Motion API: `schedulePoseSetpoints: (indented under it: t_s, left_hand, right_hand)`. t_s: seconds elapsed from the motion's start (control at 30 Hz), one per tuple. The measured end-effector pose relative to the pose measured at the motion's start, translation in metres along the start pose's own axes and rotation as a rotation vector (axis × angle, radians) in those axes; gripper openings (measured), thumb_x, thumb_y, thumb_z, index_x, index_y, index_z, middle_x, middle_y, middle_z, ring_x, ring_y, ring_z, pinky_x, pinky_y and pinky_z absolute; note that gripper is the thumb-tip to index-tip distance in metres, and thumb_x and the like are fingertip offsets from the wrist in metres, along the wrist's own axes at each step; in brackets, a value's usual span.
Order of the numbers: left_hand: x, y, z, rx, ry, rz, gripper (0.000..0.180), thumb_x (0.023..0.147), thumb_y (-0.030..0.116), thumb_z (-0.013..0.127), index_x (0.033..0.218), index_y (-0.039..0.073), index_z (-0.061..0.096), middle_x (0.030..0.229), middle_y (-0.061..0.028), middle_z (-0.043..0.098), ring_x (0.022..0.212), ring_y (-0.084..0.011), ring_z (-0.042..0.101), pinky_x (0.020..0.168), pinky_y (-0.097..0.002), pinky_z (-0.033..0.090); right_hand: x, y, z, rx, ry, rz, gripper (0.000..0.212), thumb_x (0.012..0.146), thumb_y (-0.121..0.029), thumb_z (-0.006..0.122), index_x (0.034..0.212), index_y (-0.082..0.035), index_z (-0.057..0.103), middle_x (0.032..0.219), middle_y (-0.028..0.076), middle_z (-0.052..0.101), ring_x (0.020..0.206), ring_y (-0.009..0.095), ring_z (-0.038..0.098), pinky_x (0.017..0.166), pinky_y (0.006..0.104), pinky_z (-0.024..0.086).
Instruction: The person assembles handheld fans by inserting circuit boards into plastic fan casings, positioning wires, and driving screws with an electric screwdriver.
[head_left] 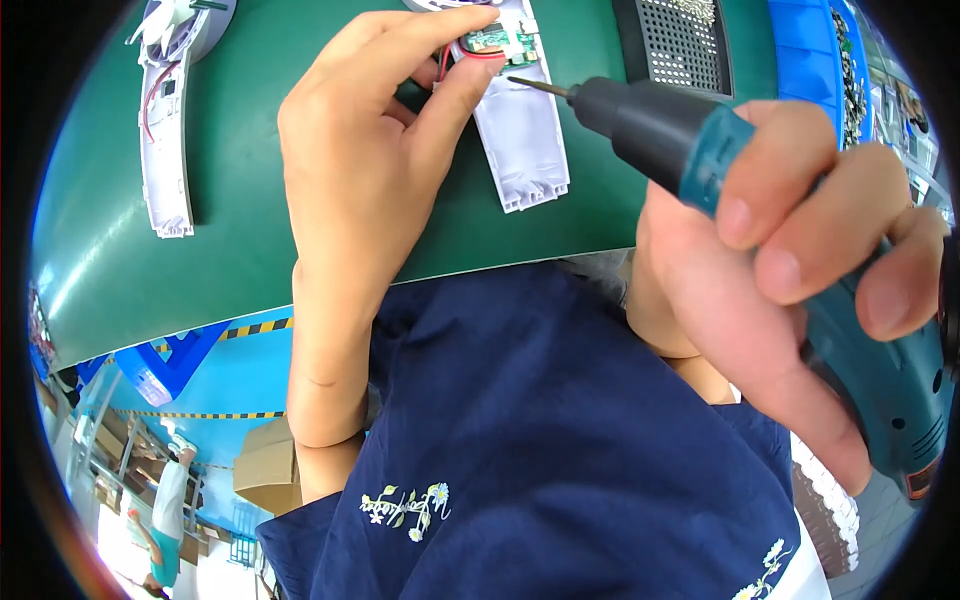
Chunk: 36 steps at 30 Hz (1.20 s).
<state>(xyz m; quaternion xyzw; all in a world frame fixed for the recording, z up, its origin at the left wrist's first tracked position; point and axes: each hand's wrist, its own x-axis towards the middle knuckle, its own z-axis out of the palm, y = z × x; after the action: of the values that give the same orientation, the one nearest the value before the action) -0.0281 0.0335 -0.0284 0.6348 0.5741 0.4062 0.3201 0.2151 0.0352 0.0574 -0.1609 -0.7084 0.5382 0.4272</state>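
Observation:
My left hand (360,140) reaches over a long white plastic fan housing (520,140) at the top centre. Its thumb and forefinger close around a small green circuit board (515,48) set in the housing, beside red and black wires (480,54). The remaining fingers curl under and are partly hidden. My right hand (770,250) is wrapped around a teal and black electric screwdriver (680,130). Its thin bit (537,86) points left, with the tip over the housing just below the board; whether it touches cannot be told.
Another white fan half (165,130) with blades and a red wire lies at left on the green table (240,250). A black perforated tray (675,50) holding small screws stands at upper right, beside a blue bin (805,55). A person (165,520) is in the lower-left background.

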Motion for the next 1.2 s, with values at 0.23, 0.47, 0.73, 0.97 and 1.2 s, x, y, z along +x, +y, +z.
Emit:
schedulePoseSetpoints:
  t_s: [0.23,0.47,0.73,0.97,1.2]
  left_hand:
    - [0.000,-0.003,0.006,0.011,0.057,0.070,0.036,0.080,0.000,0.077,0.114,0.010,0.075,0.096,-0.0019,0.064,0.068,-0.0029,0.052,0.047,-0.0183,0.037]
    - [0.001,0.007,-0.001,-0.056,0.030,-0.076,0.037,0.075,-0.005,0.077,0.110,0.008,0.075,0.095,-0.0049,0.063,0.070,-0.0113,0.059,0.053,-0.0229,0.049]
    - [0.005,0.016,-0.001,-0.034,0.010,-0.085,0.029,0.080,0.000,0.077,0.108,0.005,0.072,0.093,-0.0103,0.069,0.066,-0.0223,0.067,0.057,-0.0305,0.054]
    - [0.005,0.013,-0.007,-0.050,-0.045,-0.129,0.033,0.080,-0.005,0.075,0.111,0.006,0.074,0.096,-0.0090,0.071,0.078,-0.0136,0.067,0.062,-0.0240,0.056]
    - [0.003,0.010,-0.007,-0.065,-0.048,-0.142,0.034,0.080,-0.005,0.075,0.111,0.006,0.073,0.096,-0.0090,0.071,0.079,-0.0137,0.068,0.062,-0.0240,0.056]
  right_hand:
    - [0.027,0.014,-0.002,-0.043,-0.055,0.031,0.069,0.081,-0.062,0.074,0.127,-0.014,0.055,0.100,-0.004,0.056,0.064,0.013,0.052,0.054,0.0276,0.045]
    - [0.048,0.009,-0.011,-0.095,-0.121,0.071,0.070,0.080,-0.062,0.074,0.127,-0.014,0.055,0.100,-0.004,0.056,0.064,0.012,0.052,0.054,0.0275,0.045]
    - [0.054,0.026,0.018,-0.030,0.223,-0.197,0.073,0.078,-0.063,0.075,0.128,-0.013,0.055,0.101,-0.004,0.057,0.060,0.010,0.052,0.046,0.0257,0.043]
    - [0.055,0.035,0.020,-0.020,0.212,-0.204,0.072,0.079,-0.062,0.075,0.128,-0.014,0.055,0.101,-0.004,0.056,0.059,0.010,0.051,0.046,0.0260,0.044]
    - [0.056,0.035,0.026,-0.053,0.248,-0.176,0.072,0.079,-0.062,0.075,0.129,-0.015,0.054,0.101,-0.004,0.056,0.058,0.010,0.050,0.046,0.0261,0.044]
